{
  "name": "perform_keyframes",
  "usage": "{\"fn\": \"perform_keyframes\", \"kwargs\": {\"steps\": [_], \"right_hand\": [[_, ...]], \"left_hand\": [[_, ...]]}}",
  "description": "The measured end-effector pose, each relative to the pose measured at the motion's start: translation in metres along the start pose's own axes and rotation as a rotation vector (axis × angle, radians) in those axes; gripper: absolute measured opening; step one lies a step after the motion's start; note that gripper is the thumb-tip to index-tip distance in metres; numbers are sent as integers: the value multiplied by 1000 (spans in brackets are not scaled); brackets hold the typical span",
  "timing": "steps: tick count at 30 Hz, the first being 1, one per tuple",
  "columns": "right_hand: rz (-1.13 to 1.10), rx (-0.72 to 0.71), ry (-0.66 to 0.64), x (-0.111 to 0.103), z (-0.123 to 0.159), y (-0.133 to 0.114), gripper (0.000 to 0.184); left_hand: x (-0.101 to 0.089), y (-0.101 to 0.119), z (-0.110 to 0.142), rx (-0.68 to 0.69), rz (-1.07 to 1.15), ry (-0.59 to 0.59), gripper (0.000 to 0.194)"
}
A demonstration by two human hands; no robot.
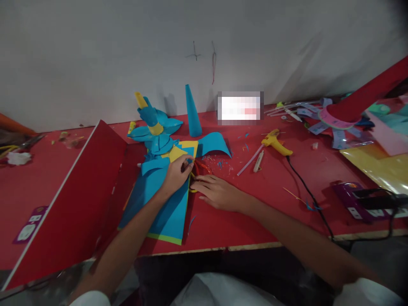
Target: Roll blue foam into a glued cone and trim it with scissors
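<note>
My left hand (177,171) rests over a stack of blue sheets (165,214), by a yellow paper piece (178,153). Its thumb and fingers are curled together; whatever they may hold is too small to make out. Just right of the stack, my right hand (216,191) lies low with its fingers stretched out. Its fingertips reach orange and yellow loops (204,167), perhaps scissor handles, partly hidden by the hands. Behind the left hand stands a blue paper flower shape (157,127) with a yellow tip. A curled blue strip (213,144) lies beyond the loops.
A blue paper cone (193,112) stands near the wall. To the right lie a yellow glue gun (277,142) with a black cord and a cutter knife (259,161). A red board (73,199) leans upright at left. A purple box (349,199) sits near the right edge.
</note>
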State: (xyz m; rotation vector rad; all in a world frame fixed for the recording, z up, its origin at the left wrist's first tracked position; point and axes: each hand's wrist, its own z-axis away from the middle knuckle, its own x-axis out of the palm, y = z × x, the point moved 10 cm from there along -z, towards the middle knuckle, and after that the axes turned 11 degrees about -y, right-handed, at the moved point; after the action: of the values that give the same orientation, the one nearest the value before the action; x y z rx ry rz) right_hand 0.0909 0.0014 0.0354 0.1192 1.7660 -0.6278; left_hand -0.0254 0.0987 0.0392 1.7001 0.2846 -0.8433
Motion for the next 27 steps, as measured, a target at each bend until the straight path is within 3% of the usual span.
{"fn": "perform_keyframes", "kwargs": {"steps": [27], "right_hand": [[9,-16,0,-1,1,-1,43]], "left_hand": [[1,-1,1,27,26,19,20]]}}
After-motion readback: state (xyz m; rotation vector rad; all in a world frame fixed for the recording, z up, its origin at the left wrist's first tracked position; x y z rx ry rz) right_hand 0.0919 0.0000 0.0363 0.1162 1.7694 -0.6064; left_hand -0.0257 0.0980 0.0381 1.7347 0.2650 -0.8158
